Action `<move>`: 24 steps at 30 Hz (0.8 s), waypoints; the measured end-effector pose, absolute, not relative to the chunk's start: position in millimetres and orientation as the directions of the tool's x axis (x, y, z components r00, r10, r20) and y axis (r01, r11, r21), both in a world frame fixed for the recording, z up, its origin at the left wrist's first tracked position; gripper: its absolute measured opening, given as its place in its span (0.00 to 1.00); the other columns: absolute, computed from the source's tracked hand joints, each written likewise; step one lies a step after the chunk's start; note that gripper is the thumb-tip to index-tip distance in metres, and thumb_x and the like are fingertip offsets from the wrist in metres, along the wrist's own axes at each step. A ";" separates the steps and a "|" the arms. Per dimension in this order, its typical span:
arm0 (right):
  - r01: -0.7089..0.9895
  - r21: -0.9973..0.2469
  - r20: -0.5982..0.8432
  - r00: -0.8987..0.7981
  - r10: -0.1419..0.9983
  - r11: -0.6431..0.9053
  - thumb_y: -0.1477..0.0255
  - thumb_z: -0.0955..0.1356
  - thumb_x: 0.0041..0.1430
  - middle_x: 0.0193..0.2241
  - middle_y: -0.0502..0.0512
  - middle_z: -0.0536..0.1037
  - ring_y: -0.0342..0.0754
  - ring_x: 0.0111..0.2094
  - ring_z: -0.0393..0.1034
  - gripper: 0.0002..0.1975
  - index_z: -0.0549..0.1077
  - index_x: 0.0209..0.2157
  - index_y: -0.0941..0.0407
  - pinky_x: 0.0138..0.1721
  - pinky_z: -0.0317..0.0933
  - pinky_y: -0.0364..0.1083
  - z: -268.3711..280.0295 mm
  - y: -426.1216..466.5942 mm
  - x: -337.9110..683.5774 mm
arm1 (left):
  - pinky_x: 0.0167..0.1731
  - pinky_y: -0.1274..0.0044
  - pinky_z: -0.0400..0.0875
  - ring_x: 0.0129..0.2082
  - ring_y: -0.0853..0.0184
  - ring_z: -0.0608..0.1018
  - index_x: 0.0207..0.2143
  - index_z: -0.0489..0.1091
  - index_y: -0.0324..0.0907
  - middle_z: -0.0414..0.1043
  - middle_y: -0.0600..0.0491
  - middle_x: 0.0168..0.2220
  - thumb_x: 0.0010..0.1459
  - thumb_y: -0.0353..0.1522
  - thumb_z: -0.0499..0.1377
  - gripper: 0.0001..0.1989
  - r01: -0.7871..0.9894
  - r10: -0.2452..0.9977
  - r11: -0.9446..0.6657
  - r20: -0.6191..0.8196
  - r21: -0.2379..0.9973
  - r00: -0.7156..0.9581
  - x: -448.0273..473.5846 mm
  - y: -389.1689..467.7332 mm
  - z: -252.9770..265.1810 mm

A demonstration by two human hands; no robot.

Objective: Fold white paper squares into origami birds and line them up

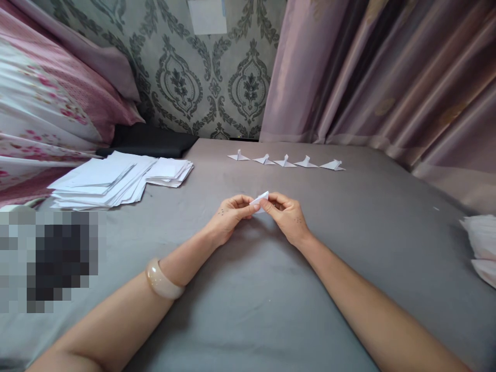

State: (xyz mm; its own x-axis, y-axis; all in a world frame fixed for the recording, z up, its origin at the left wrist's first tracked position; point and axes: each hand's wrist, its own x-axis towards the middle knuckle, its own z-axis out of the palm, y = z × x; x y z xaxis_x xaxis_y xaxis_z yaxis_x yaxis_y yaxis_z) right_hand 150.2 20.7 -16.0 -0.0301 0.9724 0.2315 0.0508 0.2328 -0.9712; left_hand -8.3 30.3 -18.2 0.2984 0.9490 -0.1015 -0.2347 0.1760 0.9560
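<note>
A small folded white paper [260, 199] is held between my two hands, over the middle of the grey cloth surface. My left hand [231, 213] pinches its left side, thumb on top. From the other side my right hand [287, 212] grips it with thumb and fingers; the fingers behind the paper are partly hidden. Beyond my hands stands a row of several folded paper figures [285, 161], each with a flat pointed base and an upright part. A pale bangle [165, 281] circles my left forearm.
Stacks of white paper sheets [103, 181] lie at the left, with a smaller stack [169, 170] on their right side. Behind them is a black item [151, 140]. Pink curtains [333, 67] hang at the back right. White crumpled material [482, 240] sits at the right edge.
</note>
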 end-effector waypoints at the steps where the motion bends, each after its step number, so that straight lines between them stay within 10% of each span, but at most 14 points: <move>1: 0.039 -0.972 0.230 -0.024 0.973 0.231 0.62 0.71 0.50 0.32 0.53 0.79 0.47 0.35 0.71 0.11 0.78 0.32 0.54 0.40 0.64 0.47 -16.4 20.8 150.0 | 0.32 0.80 0.62 0.29 0.74 0.71 0.29 0.73 0.39 0.71 0.56 0.28 0.45 0.36 0.69 0.12 -0.223 0.950 0.168 -0.097 0.960 0.298 -8.2 30.0 -18.0; 18: 0.000 -0.979 0.205 0.058 0.977 0.205 0.63 0.73 0.47 0.29 0.51 0.80 0.46 0.32 0.73 0.10 0.78 0.31 0.54 0.37 0.66 0.46 -14.9 19.0 148.8 | 0.30 0.80 0.61 0.26 0.74 0.69 0.28 0.74 0.39 0.72 0.56 0.26 0.44 0.40 0.69 0.14 -0.119 0.946 0.135 -0.092 0.984 0.312 -7.7 27.6 -16.6; 24: 0.022 -0.960 0.281 0.002 0.960 0.281 0.64 0.73 0.48 0.31 0.51 0.79 0.46 0.33 0.73 0.10 0.76 0.33 0.53 0.39 0.67 0.47 -19.0 22.2 148.5 | 0.33 0.79 0.65 0.29 0.72 0.72 0.31 0.73 0.38 0.74 0.53 0.30 0.49 0.40 0.66 0.13 -0.045 0.974 -0.096 0.103 0.994 0.200 -5.2 25.4 -17.4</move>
